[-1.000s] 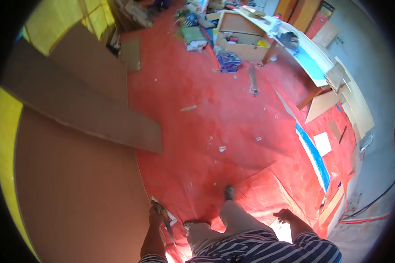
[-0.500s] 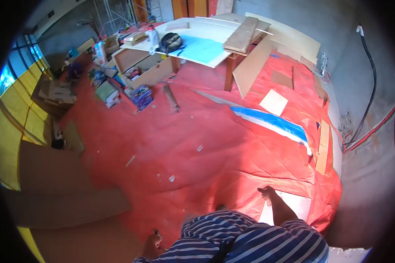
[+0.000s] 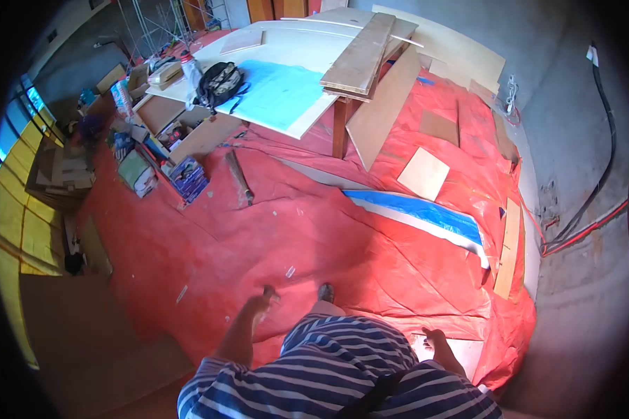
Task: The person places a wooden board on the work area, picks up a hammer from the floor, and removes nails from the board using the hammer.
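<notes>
The left hand [image 3: 263, 299] is above the red sheet [image 3: 210, 244]; whether its fingers are apart or together, I cannot tell; the right hand [image 3: 432, 341] is near the pale board [image 3: 467, 353], fingers slightly apart; the sheet spreads widely toward the counter's [image 3: 283, 45] edge.

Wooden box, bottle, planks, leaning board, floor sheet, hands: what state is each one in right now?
Wooden box: open, things inside.
Bottle: upright on the table.
Planks: stacked flat.
Board: tilted beside the table.
Red sheet: spread out, wrinkled.
Left hand: raised, grip unclear.
Right hand: lowered, nothing visible in it.
</notes>
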### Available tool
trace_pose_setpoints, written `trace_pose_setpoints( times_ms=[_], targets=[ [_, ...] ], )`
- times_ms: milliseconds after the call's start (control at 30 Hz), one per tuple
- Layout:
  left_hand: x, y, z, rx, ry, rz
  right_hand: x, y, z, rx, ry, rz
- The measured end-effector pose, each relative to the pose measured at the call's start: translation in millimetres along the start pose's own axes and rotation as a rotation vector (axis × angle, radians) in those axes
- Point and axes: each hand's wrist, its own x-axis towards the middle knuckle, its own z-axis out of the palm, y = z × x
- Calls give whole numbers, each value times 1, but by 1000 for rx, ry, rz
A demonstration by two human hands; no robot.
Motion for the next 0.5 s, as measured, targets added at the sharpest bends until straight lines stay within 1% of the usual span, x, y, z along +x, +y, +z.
trace_pose_setpoints(
  times_ms=[67,100,133,167,233,267,300,367,400,500],
  targets=[
    [-24,154,-32,19,22,127,-1,-33,-19,106,25,38],
    [44,177,-41,10,3,344,-7,-55,-28,141,22,64],
    [19,257,-54,35,72,402,-5,-77,-37,116,0,46],
    [16,317,-66,-12,67,500,8,-89,-43,180,-4,14],
    [51,416,-83,-488,-157,583,34,-118,-51,314,-12,-59],
    [65,466,-92,-411,-153,609,52,-135,-56,322,-35,-64],
    [68,517,-101,-336,-146,637,69,-155,-62,350,-71,26],
    [64,596,-97,-547,-32,604,107,-199,-73,451,-62,41],
    [78,629,-93,-589,-12,619,133,-222,-81,455,-73,6],
    [109,699,-77,-717,81,650,197,-327,-117,381,-93,-98]
  ],
)
